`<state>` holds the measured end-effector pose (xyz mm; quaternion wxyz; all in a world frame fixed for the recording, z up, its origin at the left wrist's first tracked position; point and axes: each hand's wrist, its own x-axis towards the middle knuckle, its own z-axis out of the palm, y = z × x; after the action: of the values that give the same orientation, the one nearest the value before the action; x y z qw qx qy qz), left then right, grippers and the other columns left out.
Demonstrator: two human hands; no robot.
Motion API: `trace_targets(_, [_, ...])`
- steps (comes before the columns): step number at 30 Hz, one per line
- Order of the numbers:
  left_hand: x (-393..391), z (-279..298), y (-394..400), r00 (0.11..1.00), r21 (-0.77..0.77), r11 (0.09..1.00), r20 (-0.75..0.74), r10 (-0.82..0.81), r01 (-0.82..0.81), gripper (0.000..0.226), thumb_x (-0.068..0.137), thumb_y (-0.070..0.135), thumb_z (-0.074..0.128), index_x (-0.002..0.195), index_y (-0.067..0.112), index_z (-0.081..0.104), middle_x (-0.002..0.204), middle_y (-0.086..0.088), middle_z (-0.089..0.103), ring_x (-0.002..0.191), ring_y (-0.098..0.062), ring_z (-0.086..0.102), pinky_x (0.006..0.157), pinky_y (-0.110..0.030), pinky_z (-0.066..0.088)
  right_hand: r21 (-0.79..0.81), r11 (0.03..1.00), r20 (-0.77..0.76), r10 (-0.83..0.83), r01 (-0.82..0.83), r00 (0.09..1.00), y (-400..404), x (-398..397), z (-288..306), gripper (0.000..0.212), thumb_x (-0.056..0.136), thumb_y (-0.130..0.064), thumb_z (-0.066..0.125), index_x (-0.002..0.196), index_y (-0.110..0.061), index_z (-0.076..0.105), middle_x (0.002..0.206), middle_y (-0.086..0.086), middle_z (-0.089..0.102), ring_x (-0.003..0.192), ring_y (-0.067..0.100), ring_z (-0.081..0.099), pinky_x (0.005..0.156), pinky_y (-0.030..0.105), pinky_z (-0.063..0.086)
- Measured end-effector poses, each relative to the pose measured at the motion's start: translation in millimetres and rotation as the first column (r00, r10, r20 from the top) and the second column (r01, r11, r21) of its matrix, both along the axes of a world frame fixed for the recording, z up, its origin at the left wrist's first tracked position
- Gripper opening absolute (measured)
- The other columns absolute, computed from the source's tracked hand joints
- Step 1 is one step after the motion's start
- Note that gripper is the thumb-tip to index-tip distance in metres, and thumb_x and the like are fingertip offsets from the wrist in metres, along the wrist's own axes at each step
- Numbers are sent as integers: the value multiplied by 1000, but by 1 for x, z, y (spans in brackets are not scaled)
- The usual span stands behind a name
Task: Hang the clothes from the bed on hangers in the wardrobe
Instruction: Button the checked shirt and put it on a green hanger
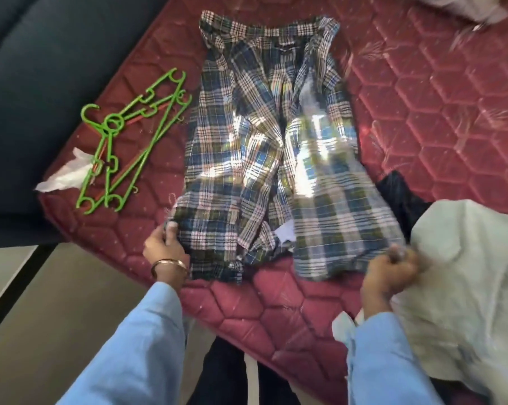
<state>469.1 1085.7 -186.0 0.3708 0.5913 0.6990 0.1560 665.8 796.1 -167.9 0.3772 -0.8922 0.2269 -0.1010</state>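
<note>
Blurred at right: a pale garment (466, 276), crumpled and cut off by the frame edge; beneath it a dark cloth (399, 197), mostly hidden. Plaid shirt (264, 147) spread flat on the bed (422, 112) — quilted maroon mattress stitched in hexagons; sun glare washing out the checks mid-cloth. Left hand (165, 247), bangle at the wrist, curled round the shirt's near left corner; right hand (390, 270) clenched on the near right corner, fingers smeared by motion. Green plastic hangers (130, 141) — thin, hooked, overlapping — left of the shirt, partly over a crumpled white scrap (63, 176).
</note>
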Motion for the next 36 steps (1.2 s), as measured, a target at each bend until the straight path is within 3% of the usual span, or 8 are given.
trace_targets(4, [2,16,22,854,-137,929,367,370,-343,38,98,26,52,112,-8,63,93,-7,61,84,-15,53,70,-16,44,-339,941,-50,-16,-1,999,-25,9,25,40,80,-15,42,119,-5,47,121,23,49,109,39,46,90,46,34])
trace_targets(7, [-14,21,15,952,-195,980,290,95,-39,46,94,43,54,116,4,65,102,-4,64,91,-15,62,88,-17,49,-498,782,-106,375,-375,921,-9,-21,26,43,77,-7,59,119,-12,51,125,22,45,113,36,39,94,43,28])
trace_targets(9, [-24,25,-2,937,-266,924,290,-196,276,23,89,17,66,107,5,62,83,4,65,71,-3,58,64,-4,46,-431,619,-153,667,-657,729,14,-53,14,39,74,-8,72,110,-14,61,117,17,52,107,31,41,88,39,30])
trace_targets(12, [-38,18,-23,830,-347,754,214,-516,558,25,73,6,79,92,15,65,68,17,67,66,-4,64,69,-21,53,-28,315,-266,912,-949,311,48,-97,-10,48,72,-11,81,116,-8,62,115,13,55,110,22,39,95,41,40])
trace_targets(16, [-49,18,-26,851,-428,877,523,42,219,5,81,5,71,77,8,71,69,1,72,62,-12,67,67,-31,57,129,126,-460,886,-984,53,75,-132,-32,81,77,-38,76,143,-11,38,148,11,34,135,28,28,112,45,29])
trace_targets(24, [-42,56,-7,367,-610,752,778,509,249,28,85,13,48,84,0,73,82,-11,73,73,-22,70,78,-39,57,-228,326,-506,765,-918,398,115,-152,-43,98,72,-67,64,145,-19,20,150,22,26,136,41,26,102,63,26])
trace_targets(31, [-45,78,8,393,-604,763,775,495,231,20,72,16,57,66,7,74,69,-6,69,50,-15,65,39,-21,52,-325,432,-407,739,-841,537,167,-147,-24,81,82,-67,46,137,-10,31,140,23,36,133,45,31,102,64,24])
trace_targets(36, [-48,92,29,285,-614,772,779,558,167,16,85,8,53,73,9,64,70,-3,61,54,-12,62,39,-25,53,9,531,19,847,-847,531,178,-106,-14,44,90,-34,38,87,4,61,94,23,58,94,42,55,80,48,41])
